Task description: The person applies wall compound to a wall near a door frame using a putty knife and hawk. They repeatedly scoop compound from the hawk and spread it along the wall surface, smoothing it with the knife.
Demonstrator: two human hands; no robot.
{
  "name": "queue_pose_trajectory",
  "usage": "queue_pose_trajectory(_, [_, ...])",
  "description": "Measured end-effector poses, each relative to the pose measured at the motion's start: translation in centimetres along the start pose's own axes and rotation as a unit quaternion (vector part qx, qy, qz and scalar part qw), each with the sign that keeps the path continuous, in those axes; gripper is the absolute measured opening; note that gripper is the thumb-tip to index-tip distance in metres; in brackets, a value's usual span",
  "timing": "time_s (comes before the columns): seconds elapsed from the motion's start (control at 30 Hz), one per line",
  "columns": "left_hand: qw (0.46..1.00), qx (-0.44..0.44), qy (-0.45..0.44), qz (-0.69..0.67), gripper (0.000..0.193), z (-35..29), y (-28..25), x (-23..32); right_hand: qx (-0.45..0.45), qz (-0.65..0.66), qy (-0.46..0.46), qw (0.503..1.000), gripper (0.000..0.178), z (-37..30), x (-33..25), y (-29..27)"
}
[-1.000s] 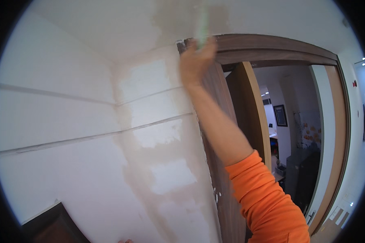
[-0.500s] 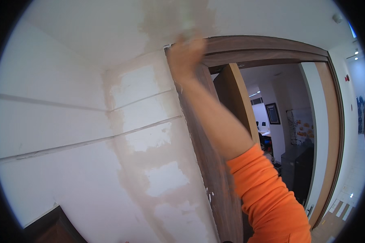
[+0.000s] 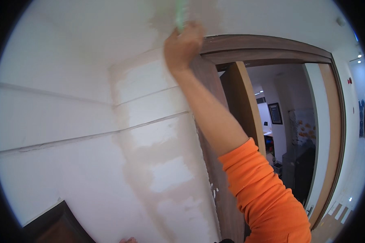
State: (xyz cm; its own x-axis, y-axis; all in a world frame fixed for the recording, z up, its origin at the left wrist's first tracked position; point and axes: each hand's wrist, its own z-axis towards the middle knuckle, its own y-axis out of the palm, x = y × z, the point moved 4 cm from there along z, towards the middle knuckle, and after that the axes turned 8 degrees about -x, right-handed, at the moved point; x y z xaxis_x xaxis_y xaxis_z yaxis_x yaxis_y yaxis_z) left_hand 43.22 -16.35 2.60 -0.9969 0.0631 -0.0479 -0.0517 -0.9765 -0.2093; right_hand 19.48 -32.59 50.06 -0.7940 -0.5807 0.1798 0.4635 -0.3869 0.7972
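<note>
My right hand (image 3: 183, 44) is raised high in front of the wall above the doorway's upper left corner. Its fingers are closed on a pale green, narrow tool (image 3: 181, 15) that points upward; motion blur hides its exact kind. Around the tool the wall carries a brownish-grey patch of filler (image 3: 205, 14). Just a sliver of my left hand (image 3: 128, 240) shows at the lower edge, with most of its fingers cut off, so what it holds is hidden.
A brown door frame (image 3: 267, 44) surrounds the opening, with a door leaf (image 3: 247, 97) standing ajar inside it. Beside the frame, the patched wall strip (image 3: 170, 174) is crossed by grooves (image 3: 154, 121). A dark-framed panel (image 3: 56, 224) sits low on the left.
The green tool now shows more clearly above my right hand, which has shifted slightly. My view has moved a little, and more of my left hand shows at the lower edge.
</note>
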Motion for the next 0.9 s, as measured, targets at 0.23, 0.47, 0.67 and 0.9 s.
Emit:
queue_pose_trajectory(0.23, [1.000, -0.006, 0.016, 0.009, 0.036, -0.5, 0.9, -0.6, -0.083, 0.032, 0.007, 0.996, 0.065, -3.5, -7.1, 4.7])
queue_pose_trajectory(0.47, [0.998, 0.010, 0.068, 0.015, 0.029, -0.2, -0.2, -0.8, 0.055, 0.116, 0.259, 0.957, 0.032, 2.4, 6.5, -2.9])
queue_pose_trajectory(0.67, [0.995, 0.024, 0.095, 0.031, 0.026, -0.4, 0.8, -0.8, 0.038, 0.131, 0.224, 0.965, 0.049, 1.6, -1.2, 3.6])
queue_pose_trajectory(0.9, [0.992, 0.018, 0.115, 0.047, 0.021, -1.9, 0.8, -1.4, -0.096, 0.038, 0.053, 0.993, 0.061, -1.2, -3.0, 0.3])
